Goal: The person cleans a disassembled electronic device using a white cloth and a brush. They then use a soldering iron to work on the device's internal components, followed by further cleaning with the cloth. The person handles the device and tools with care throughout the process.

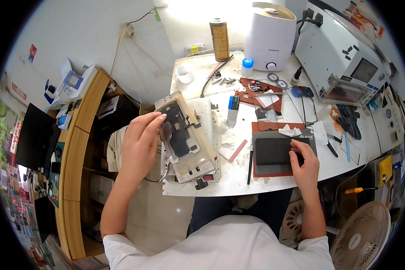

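Note:
My left hand (138,146) is at the left side of a pale metal jig (198,159) with a dark cut-out insert (177,135). Its fingers are closed at the insert's edge, near a small translucent piece; what they grip is unclear. The jig lies tilted on a larger pale base (211,117). My right hand (303,164) has its bent fingers closed on the right part of a flat black slab (272,151), which lies on a grey mat (308,135) over a reddish board (261,127). A white crumpled wipe (290,131) lies above the slab.
On the white bench (238,180) stand a tall spray can (219,40), a white humidifier (269,40) and a boxy machine (342,58), among scattered small tools and parts. A wooden shelf unit (76,171) is left. A fan (360,234) is low at the right.

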The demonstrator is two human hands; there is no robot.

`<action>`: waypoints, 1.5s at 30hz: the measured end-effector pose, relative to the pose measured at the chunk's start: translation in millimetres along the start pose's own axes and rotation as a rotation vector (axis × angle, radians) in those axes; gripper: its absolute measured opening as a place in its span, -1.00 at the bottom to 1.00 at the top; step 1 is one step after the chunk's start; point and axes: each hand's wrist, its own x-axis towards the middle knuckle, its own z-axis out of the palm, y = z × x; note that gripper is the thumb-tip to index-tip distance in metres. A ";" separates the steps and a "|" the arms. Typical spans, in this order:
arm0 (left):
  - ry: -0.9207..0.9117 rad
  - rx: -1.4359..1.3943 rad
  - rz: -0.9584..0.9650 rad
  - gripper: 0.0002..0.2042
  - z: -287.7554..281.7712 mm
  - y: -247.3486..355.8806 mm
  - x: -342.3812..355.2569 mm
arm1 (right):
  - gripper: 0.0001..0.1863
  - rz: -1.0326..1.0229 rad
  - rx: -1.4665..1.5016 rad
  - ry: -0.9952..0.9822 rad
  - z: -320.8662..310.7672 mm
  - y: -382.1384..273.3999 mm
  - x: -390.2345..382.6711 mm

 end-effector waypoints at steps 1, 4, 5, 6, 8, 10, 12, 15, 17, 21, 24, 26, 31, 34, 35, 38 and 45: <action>0.041 -0.038 -0.019 -0.59 0.5 -1.2 -1.8 | -0.66 0.002 0.002 0.008 0.1 0.1 0.2; 0.039 -0.054 -0.113 -0.71 1.5 -3.5 -7.8 | -0.68 0.015 0.012 0.030 0.2 -0.9 -0.5; 0.048 -0.099 -0.140 -0.71 1.4 -3.0 -10.0 | -0.68 0.021 0.017 0.038 0.3 -1.4 -0.9; 0.057 -0.143 -0.165 -0.72 1.2 -2.0 -12.1 | -0.69 0.023 0.018 0.038 0.4 -2.3 -1.2; 0.083 -0.185 -0.181 -0.74 0.3 0.4 -15.0 | -0.71 0.034 0.037 0.046 0.9 -4.0 -1.7; 0.108 -0.205 -0.182 -0.77 1.3 3.5 -16.6 | -0.72 0.009 0.034 0.049 2.0 -5.5 -1.8; 0.138 -0.186 -0.151 -0.78 2.1 5.3 -17.6 | -0.73 -0.018 0.028 0.062 3.2 -6.5 -1.5; 0.118 -0.212 -0.201 -0.78 2.5 5.2 -19.7 | -0.74 0.022 0.049 0.052 3.4 -7.4 -2.0; 0.098 -0.246 -0.215 -0.75 2.1 3.4 -21.8 | -0.74 0.022 0.037 0.063 2.6 -8.2 -2.8; 0.069 -0.194 -0.106 -0.72 0.2 4.4 -29.3 | -0.73 0.033 0.037 0.082 0.0 -8.9 -2.3; 0.029 -0.218 -0.116 -0.70 -1.2 7.0 -33.4 | -0.73 0.029 0.029 0.099 -4.1 -7.4 -2.0; 0.049 -0.195 -0.144 -0.69 -1.6 5.0 -35.3 | -0.73 0.046 0.029 0.103 -7.9 -4.7 -4.4; 0.193 -0.232 -0.249 -0.77 -1.5 -7.2 -64.1 | -0.81 0.207 0.052 0.200 -20.1 12.4 -27.8; 0.247 -0.364 -0.498 -0.76 -4.3 -8.4 -103.2 | -0.80 0.257 0.024 0.304 -27.3 29.7 -47.9; 0.245 -0.365 -0.528 -0.74 -5.2 -6.3 -117.0 | -0.78 0.271 -0.008 0.322 -30.8 35.5 -53.9; 0.329 -0.479 -0.602 -0.74 -2.7 11.7 -151.6 | -0.75 0.107 0.024 0.374 -41.5 48.6 -65.3; 0.512 -0.424 -0.454 -0.72 20.6 56.9 -152.8 | -0.84 0.025 0.145 0.194 -21.7 -11.6 -73.0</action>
